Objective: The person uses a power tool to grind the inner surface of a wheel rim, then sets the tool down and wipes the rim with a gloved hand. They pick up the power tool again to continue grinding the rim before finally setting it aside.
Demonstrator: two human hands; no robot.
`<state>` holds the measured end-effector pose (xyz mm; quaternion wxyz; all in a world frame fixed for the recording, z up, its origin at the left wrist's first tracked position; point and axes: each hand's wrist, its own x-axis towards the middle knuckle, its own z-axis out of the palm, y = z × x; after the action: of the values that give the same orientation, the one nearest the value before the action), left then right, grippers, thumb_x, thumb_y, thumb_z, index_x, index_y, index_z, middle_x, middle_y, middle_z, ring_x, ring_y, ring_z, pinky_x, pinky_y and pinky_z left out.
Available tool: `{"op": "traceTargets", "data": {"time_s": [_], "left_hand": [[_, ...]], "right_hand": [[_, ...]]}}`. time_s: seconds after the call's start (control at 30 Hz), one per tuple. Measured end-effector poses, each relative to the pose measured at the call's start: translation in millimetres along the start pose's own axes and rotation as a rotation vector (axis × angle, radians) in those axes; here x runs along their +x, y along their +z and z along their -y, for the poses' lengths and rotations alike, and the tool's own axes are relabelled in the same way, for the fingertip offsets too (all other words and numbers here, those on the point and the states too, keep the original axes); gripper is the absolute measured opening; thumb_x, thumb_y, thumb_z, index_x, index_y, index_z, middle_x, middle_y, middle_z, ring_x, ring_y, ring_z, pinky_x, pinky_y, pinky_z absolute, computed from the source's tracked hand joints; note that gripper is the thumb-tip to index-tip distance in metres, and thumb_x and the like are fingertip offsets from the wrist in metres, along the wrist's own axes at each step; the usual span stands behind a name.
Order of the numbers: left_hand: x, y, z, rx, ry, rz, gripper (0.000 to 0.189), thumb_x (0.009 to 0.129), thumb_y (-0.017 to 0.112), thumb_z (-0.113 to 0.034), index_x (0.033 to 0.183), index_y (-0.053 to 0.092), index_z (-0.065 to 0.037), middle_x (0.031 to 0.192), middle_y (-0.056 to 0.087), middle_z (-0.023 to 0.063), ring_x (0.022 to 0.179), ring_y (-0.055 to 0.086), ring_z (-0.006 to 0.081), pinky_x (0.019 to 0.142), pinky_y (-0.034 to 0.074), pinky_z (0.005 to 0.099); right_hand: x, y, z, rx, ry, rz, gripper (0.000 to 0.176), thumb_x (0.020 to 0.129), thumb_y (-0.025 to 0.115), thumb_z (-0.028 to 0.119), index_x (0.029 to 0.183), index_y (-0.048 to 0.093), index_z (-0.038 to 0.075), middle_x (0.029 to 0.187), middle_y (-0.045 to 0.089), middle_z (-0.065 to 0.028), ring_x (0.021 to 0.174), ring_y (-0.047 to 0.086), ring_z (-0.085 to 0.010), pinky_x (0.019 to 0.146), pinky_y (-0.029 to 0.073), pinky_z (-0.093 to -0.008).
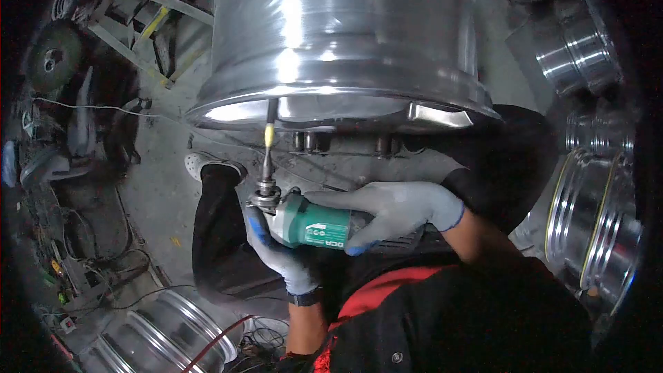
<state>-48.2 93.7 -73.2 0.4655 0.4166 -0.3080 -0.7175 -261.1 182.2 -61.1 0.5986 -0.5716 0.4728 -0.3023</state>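
A green and grey angle grinder [314, 224] marked DCA lies across my lap area, with a long thin shaft [268, 148] pointing up from its head. My left hand [286, 262], in a grey glove with blue fingertips, is wrapped around the grinder's head from below. Round the rear of its body closes my gloved right hand [397, 211]. The shaft, with a yellow band, reaches to the lower lip of a large shiny metal wheel rim [345, 48]. Its dark tip overlaps the rim's inner edge in this view.
More wheel rims stand at right [580, 214] and one lies at lower left [166, 331]. A metal frame [148, 10] with yellow parts is at upper left. Cables [266, 338] trail over the floor [169, 193]. My legs bend beneath the large rim.
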Motion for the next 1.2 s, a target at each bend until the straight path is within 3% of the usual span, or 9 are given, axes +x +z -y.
{"op": "traceTargets", "data": {"time_s": [0.23, 0.33, 0.4, 0.57, 0.83, 0.93, 1.0, 1.1, 1.2], "left_hand": [[2, -3, -14, -0.112, -0.058, 0.074, 0.048, 0.113, 0.044, -0.048, 0.127, 0.064, -0.007, 0.108, 0.075, 0.0139, 0.096, 0.074, 0.0263, 0.088, 0.060, 0.0403], [10, -6, -27, 0.016, 0.036, -0.045, 0.050, 0.112, 0.045, -0.049, 0.132, 0.064, -0.007, 0.110, 0.075, 0.0131, 0.097, 0.074, 0.0262, 0.089, 0.060, 0.0414], [11, -8, -33, -0.014, 0.023, -0.033, 0.051, 0.112, 0.045, -0.049, 0.133, 0.064, -0.007, 0.110, 0.075, 0.0133, 0.097, 0.074, 0.0262, 0.089, 0.060, 0.0417], [9, -7, -26, -0.183, -0.108, 0.036, 0.051, 0.113, 0.044, -0.048, 0.133, 0.063, -0.006, 0.108, 0.075, 0.0141, 0.097, 0.074, 0.0259, 0.088, 0.060, 0.0415], [11, -9, -3, 0.325, 0.131, 0.005, 0.046, 0.114, 0.045, -0.045, 0.124, 0.060, -0.003, 0.104, 0.071, 0.0145, 0.091, 0.073, 0.0244, 0.082, 0.061, 0.0398], [9, -6, -22, -0.100, -0.031, 0.029, 0.050, 0.114, 0.041, -0.045, 0.132, 0.063, -0.004, 0.112, 0.074, 0.0152, 0.097, 0.073, 0.0264, 0.089, 0.059, 0.0409], [16, -13, -28, -0.035, 0.020, -0.040, 0.049, 0.114, 0.042, -0.046, 0.131, 0.063, -0.006, 0.110, 0.074, 0.0137, 0.096, 0.072, 0.0263, 0.089, 0.059, 0.0408], [15, -6, -30, 0.034, 0.081, -0.088, 0.049, 0.114, 0.042, -0.047, 0.132, 0.063, -0.007, 0.110, 0.074, 0.0133, 0.096, 0.072, 0.0260, 0.089, 0.059, 0.0409], [14, -16, -22, -0.066, -0.036, 0.003, 0.049, 0.114, 0.041, -0.046, 0.134, 0.062, -0.006, 0.112, 0.074, 0.0146, 0.097, 0.073, 0.0265, 0.090, 0.059, 0.0413]], "right_hand": [[16, 1, 7, 0.104, 0.017, 0.038, 0.099, 0.089, 0.078, 0.043, 0.169, 0.031, 0.007, 0.176, 0.025, -0.0222, 0.160, 0.034, -0.0372, 0.131, 0.029, -0.0399], [38, 8, 0, 0.123, 0.013, 0.086, 0.100, 0.088, 0.078, 0.043, 0.169, 0.031, 0.007, 0.176, 0.024, -0.0229, 0.160, 0.033, -0.0371, 0.130, 0.030, -0.0399], [45, 13, -1, 0.016, -0.133, -0.004, 0.102, 0.087, 0.078, 0.043, 0.169, 0.031, 0.007, 0.174, 0.031, -0.0242, 0.157, 0.040, -0.0369, 0.128, 0.033, -0.0404], [30, 7, 6, 0.050, -0.096, 0.010, 0.098, 0.090, 0.080, 0.039, 0.170, 0.030, 0.009, 0.169, 0.040, -0.0230, 0.150, 0.048, -0.0373, 0.124, 0.039, -0.0411], [7, 7, 8, 0.033, 0.028, -0.024, 0.095, 0.094, 0.080, 0.035, 0.171, 0.027, 0.012, 0.156, 0.057, -0.0227, 0.136, 0.063, -0.0384, 0.113, 0.049, -0.0439], [27, 15, -6, 0.047, -0.102, -0.053, 0.096, 0.093, 0.081, 0.035, 0.171, 0.028, 0.013, 0.156, 0.057, -0.0215, 0.134, 0.064, -0.0391, 0.113, 0.050, -0.0436], [42, 18, -7, -0.138, -0.273, -0.147, 0.097, 0.092, 0.082, 0.035, 0.170, 0.029, 0.013, 0.157, 0.057, -0.0206, 0.133, 0.065, -0.0391, 0.112, 0.050, -0.0432], [42, 9, 8, -0.033, -0.086, 0.011, 0.097, 0.092, 0.082, 0.036, 0.170, 0.030, 0.014, 0.161, 0.052, -0.0199, 0.136, 0.063, -0.0387, 0.113, 0.050, -0.0426], [32, 15, -3, -0.096, -0.187, -0.105, 0.096, 0.092, 0.082, 0.034, 0.170, 0.030, 0.013, 0.160, 0.054, -0.0208, 0.136, 0.063, -0.0379, 0.113, 0.049, -0.0426]]}}
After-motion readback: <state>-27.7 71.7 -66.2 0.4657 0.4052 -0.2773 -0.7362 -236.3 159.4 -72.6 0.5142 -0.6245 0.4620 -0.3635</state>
